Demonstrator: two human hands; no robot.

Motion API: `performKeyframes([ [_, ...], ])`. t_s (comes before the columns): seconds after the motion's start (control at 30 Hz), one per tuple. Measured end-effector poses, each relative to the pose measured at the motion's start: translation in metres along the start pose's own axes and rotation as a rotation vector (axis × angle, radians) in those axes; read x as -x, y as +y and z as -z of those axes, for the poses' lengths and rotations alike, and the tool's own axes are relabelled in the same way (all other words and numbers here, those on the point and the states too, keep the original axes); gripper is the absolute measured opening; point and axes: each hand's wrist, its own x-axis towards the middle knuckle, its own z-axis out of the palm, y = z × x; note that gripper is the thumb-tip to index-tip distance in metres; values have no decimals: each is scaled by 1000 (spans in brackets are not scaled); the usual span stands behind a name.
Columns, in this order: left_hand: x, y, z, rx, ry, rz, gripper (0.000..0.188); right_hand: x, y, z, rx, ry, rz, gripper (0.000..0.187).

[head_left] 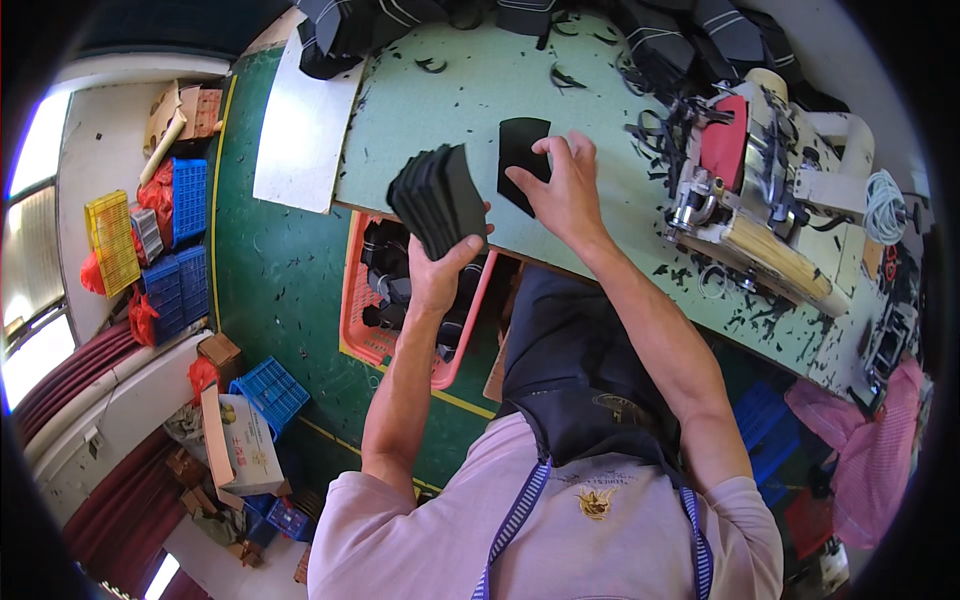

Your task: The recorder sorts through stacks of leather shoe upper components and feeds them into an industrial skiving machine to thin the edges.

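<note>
A thick stack of black flat panels (436,205) is gripped in my left hand (440,270), over the table's front edge. My thumb lies along the stack's near side, and most of the other fingers are hidden behind it. On the pale green table (440,110) lies a single black panel (522,150) with a curved far edge; its material I cannot make out. My right hand (568,190) hovers over or lightly touches this panel's right side, thumb and forefinger apart.
A machine with a red cover (725,140) stands on the table's right, black scraps around it. Black pieces with white lines (340,30) are heaped at the far edge. Below sits an orange crate (358,335) of black pieces. Blue crates (270,395) and a cardboard box (245,445) stand left.
</note>
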Motion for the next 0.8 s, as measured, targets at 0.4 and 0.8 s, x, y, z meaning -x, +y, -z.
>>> performKeyframes([
  [0.4, -3, -9, -28, 25, -108, 126, 57, 32, -20, 42, -460, -237, -122, 14],
  [0.8, -17, -19, -32, 455, -213, 253, 64, 25, 12, 61, 227, 114, 277, 45],
])
